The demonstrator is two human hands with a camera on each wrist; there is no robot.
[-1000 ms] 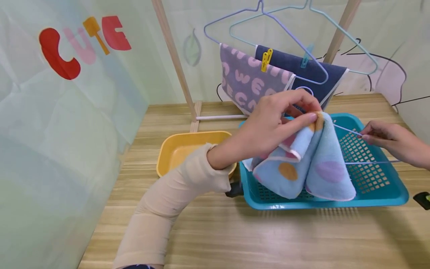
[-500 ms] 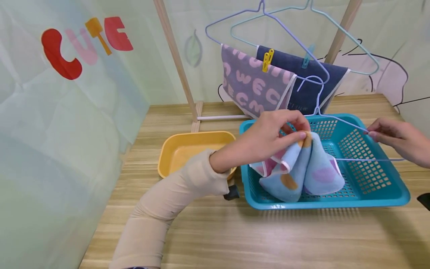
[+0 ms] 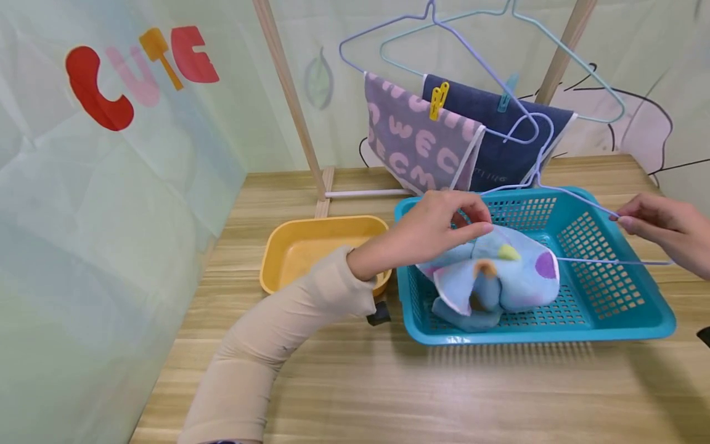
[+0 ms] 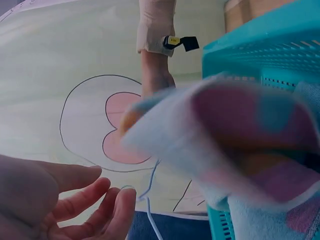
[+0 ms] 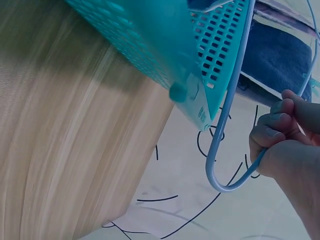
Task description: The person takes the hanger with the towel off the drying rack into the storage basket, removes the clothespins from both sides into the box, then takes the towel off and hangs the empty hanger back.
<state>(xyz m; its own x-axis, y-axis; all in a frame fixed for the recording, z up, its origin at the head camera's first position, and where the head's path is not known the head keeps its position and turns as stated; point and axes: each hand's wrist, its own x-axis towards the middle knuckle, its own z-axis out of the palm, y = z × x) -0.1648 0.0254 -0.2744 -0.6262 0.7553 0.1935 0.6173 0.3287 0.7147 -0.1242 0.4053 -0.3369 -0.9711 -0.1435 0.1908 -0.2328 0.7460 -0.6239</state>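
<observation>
A light blue towel with coloured spots lies bunched over the turquoise basket. The lower bar of a lilac clothes hanger runs into the towel's right side; how it passes through the folds is hidden. My left hand hovers at the towel's upper left. In the left wrist view its thumb and fingers stand apart with nothing between them, and the towel is blurred beside them. My right hand grips the hanger's sloping right arm, with fingers curled round it in the right wrist view.
Behind the basket, a grey-purple lettered towel and a navy towel hang on hangers, held by a yellow clothespin and a blue clothespin. A yellow tray stands left of the basket, near a wooden rack post.
My left hand has come down and left, and has let go of the pinched towel corner. The towel has slumped into the basket. The right hand has shifted slightly right with the hanger.
</observation>
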